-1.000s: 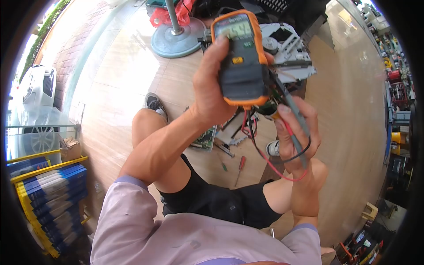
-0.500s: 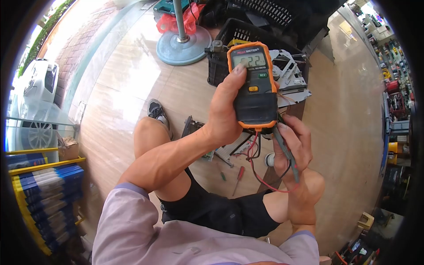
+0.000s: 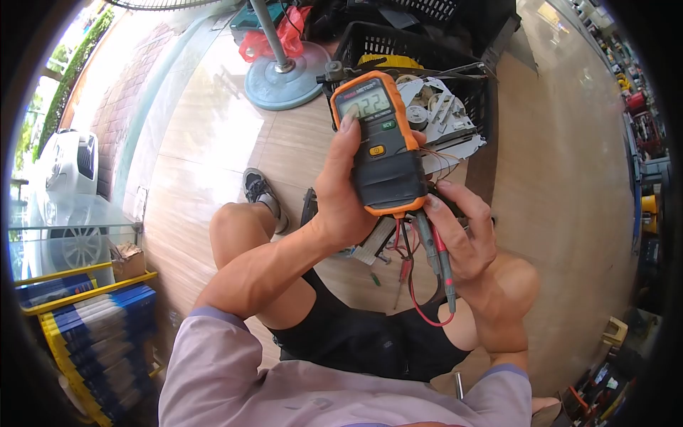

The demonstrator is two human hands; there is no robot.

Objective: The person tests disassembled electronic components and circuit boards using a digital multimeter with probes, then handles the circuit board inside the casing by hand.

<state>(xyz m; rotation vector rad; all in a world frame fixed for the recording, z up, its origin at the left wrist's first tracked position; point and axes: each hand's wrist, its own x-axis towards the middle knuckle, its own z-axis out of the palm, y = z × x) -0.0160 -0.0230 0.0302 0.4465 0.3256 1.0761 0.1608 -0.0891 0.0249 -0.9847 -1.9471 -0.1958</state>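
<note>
My left hand (image 3: 340,188) is wrapped around an orange-and-black digital multimeter (image 3: 388,176), held tilted with its lit display facing up. The thumb lies over the left part of the display, where the digits "22" show beside it. Just below the meter, my right hand (image 3: 468,238) grips the test probes (image 3: 442,260), one with a red handle and one dark grey. Their tips are hidden behind the fingers and the meter's lower corner. Red and black leads (image 3: 407,238) hang from the meter's bottom end and loop down to the probes.
A black plastic crate (image 3: 489,110) holds white plastic parts (image 3: 448,117) and something yellow. Left of it stands a round grey-blue base (image 3: 260,89) with a pole. A red-handled screwdriver (image 3: 405,270) lies on the floor between the legs. A yellow rack (image 3: 57,334) holds blue stacks.
The multimeter has shifted left and tilted further in my left hand. My right hand has moved slightly left and down with the probes, and the red-handled probe now shows plainly.
</note>
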